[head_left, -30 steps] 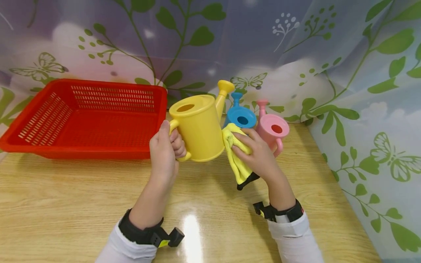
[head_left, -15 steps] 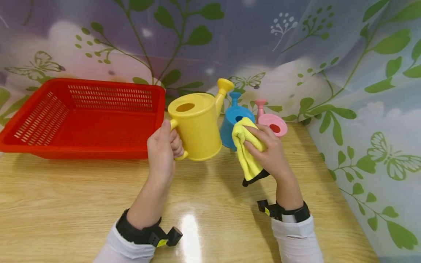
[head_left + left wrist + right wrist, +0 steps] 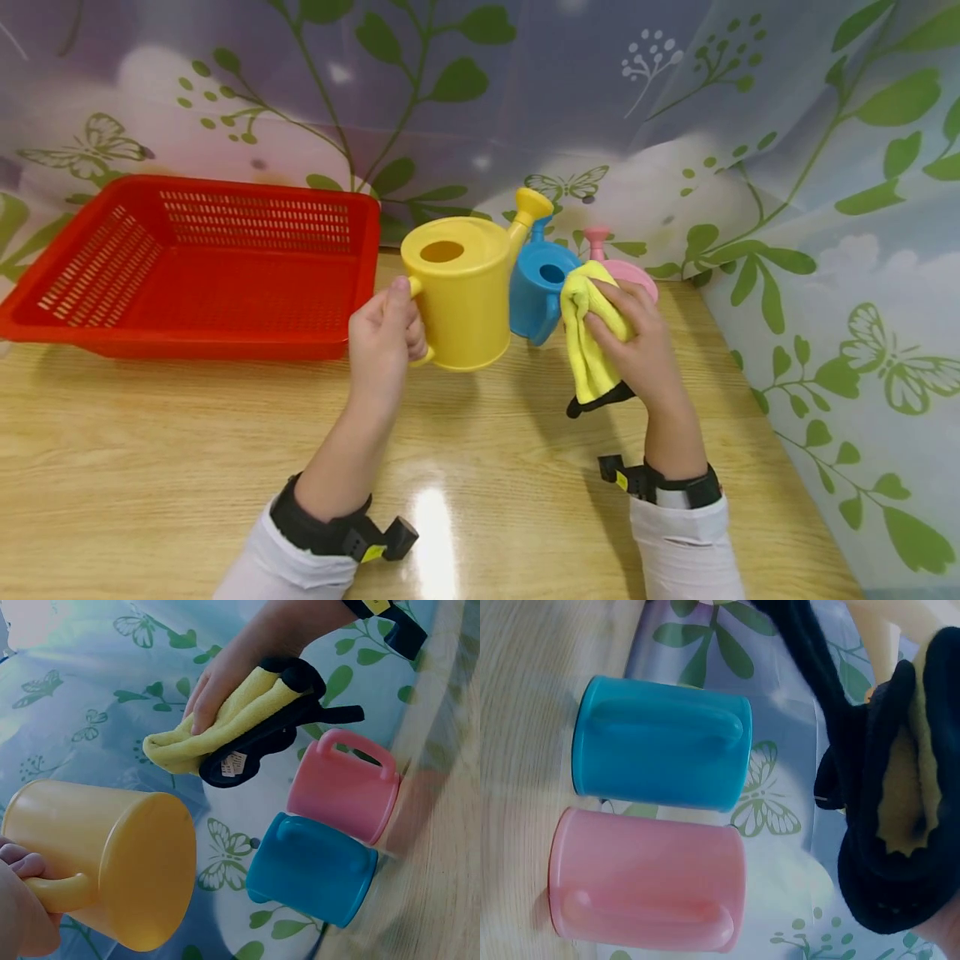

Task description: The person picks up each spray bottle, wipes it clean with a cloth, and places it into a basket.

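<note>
My left hand (image 3: 386,337) grips the handle of a yellow watering can (image 3: 465,308), which hangs upright above the table with its spout to the right. In my right hand (image 3: 637,342) is a folded yellow cloth (image 3: 588,350) with a black edge and strap, held apart from the can. Beyond them stand a blue watering can (image 3: 534,300) and a pink watering can (image 3: 628,272), side by side by the wall. The cloth and hand partly cover the pink one in the head view. Both handles show in the right wrist view, on the blue can (image 3: 660,769) and the pink can (image 3: 645,862).
A red plastic basket (image 3: 225,346) with slotted sides stands at the left on the wooden table (image 3: 187,467). Patterned fabric (image 3: 450,108) hangs behind the table and along its right side.
My right hand has drawn the cloth away from the yellow can, to the right, uncovering the blue can. The yellow can has shifted slightly right in my left hand.
</note>
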A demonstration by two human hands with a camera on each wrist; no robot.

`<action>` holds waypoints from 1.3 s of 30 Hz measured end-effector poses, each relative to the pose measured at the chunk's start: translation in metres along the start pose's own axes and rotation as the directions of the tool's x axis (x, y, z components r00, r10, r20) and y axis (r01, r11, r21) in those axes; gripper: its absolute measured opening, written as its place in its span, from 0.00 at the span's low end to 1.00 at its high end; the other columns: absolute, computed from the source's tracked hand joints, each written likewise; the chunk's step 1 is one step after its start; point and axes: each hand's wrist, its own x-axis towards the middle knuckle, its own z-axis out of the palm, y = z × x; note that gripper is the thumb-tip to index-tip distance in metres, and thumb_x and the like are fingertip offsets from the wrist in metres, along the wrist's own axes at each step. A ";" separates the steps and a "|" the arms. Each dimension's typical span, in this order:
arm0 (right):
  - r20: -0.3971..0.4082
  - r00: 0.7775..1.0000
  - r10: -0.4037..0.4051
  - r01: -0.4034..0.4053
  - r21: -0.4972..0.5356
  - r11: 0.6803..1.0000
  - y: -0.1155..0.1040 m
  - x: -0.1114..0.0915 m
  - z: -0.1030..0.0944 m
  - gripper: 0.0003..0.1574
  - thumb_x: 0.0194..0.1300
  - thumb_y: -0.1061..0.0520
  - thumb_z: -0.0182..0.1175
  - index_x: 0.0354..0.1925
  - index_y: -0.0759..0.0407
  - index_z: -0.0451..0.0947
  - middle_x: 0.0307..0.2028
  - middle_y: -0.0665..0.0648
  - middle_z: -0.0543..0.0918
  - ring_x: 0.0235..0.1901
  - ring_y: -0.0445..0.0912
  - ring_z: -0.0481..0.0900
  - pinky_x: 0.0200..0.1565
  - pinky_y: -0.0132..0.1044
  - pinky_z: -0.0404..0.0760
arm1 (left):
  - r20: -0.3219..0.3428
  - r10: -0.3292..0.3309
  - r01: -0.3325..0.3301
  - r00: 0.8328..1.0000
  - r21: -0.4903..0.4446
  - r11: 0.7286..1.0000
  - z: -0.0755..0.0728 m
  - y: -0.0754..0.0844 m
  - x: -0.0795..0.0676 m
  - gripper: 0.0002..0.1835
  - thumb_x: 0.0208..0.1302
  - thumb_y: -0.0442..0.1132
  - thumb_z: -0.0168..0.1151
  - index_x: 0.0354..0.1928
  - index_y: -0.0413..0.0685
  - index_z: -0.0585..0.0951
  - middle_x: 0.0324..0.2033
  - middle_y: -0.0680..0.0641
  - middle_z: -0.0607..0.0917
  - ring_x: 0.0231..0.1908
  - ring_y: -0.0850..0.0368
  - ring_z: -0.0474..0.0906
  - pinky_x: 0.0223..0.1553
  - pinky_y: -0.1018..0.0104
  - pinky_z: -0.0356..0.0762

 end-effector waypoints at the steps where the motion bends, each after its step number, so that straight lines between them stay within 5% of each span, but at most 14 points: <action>1: -0.006 1.000 0.002 -0.002 -0.003 1.000 0.000 0.000 -0.001 0.25 0.58 0.65 0.63 0.56 0.65 0.77 0.54 0.67 0.75 0.48 0.49 0.71 0.44 0.28 0.68 | 0.003 0.000 0.000 1.000 0.007 1.000 0.000 0.000 0.000 0.23 0.73 0.42 0.47 0.17 0.47 0.60 0.08 0.55 0.60 0.12 0.61 0.52 0.17 0.73 0.52; 11: -0.026 1.000 0.017 -0.017 0.004 1.000 0.003 -0.003 -0.008 0.25 0.60 0.66 0.63 0.57 0.63 0.77 0.56 0.65 0.75 0.48 0.43 0.69 0.44 0.28 0.68 | 0.009 0.037 -0.037 0.999 0.082 0.996 -0.001 -0.006 -0.001 0.22 0.73 0.41 0.48 0.17 0.47 0.61 0.09 0.55 0.61 0.12 0.63 0.53 0.16 0.74 0.53; 18: -0.047 0.999 0.022 -0.022 -0.006 1.000 0.002 -0.003 -0.012 0.25 0.61 0.67 0.62 0.58 0.62 0.76 0.62 0.63 0.72 0.61 0.55 0.70 0.49 0.25 0.69 | -0.013 0.076 -0.071 0.997 0.223 0.972 -0.001 -0.009 -0.001 0.19 0.70 0.37 0.51 0.18 0.47 0.66 0.09 0.56 0.64 0.13 0.64 0.58 0.17 0.75 0.59; 22: -0.055 0.998 -0.006 0.006 0.000 1.000 0.002 -0.003 -0.013 0.26 0.60 0.69 0.62 0.58 0.62 0.76 0.60 0.65 0.72 0.60 0.57 0.70 0.48 0.19 0.68 | -0.002 0.124 -0.117 0.992 0.305 0.945 0.001 -0.010 -0.002 0.19 0.69 0.37 0.52 0.18 0.41 0.68 0.10 0.55 0.65 0.14 0.65 0.60 0.17 0.75 0.60; 27: -0.109 0.992 -0.057 0.056 -0.012 0.998 0.003 -0.002 -0.011 0.27 0.58 0.71 0.63 0.57 0.63 0.76 0.56 0.69 0.73 0.54 0.49 0.71 0.45 0.20 0.69 | 0.043 0.256 -0.247 0.966 0.459 0.853 0.003 -0.013 -0.003 0.18 0.65 0.37 0.54 0.20 0.33 0.73 0.13 0.52 0.66 0.16 0.64 0.60 0.18 0.75 0.60; 32: -0.215 0.973 -0.079 0.084 0.014 0.996 0.003 -0.001 -0.010 0.26 0.56 0.73 0.63 0.55 0.65 0.77 0.52 0.70 0.73 0.49 0.35 0.69 0.43 0.22 0.69 | 0.116 0.358 -0.362 0.926 0.537 0.762 0.005 -0.017 -0.005 0.18 0.62 0.38 0.56 0.17 0.37 0.70 0.12 0.49 0.65 0.16 0.62 0.59 0.18 0.75 0.56; 39: -0.250 0.965 -0.076 0.091 0.049 0.995 0.000 0.000 -0.010 0.26 0.55 0.74 0.64 0.54 0.65 0.77 0.52 0.66 0.74 0.49 0.34 0.70 0.43 0.22 0.71 | 0.257 0.538 -0.572 0.803 0.589 0.571 0.005 -0.026 -0.006 0.16 0.58 0.34 0.58 0.15 0.41 0.67 0.09 0.49 0.63 0.13 0.63 0.57 0.15 0.77 0.55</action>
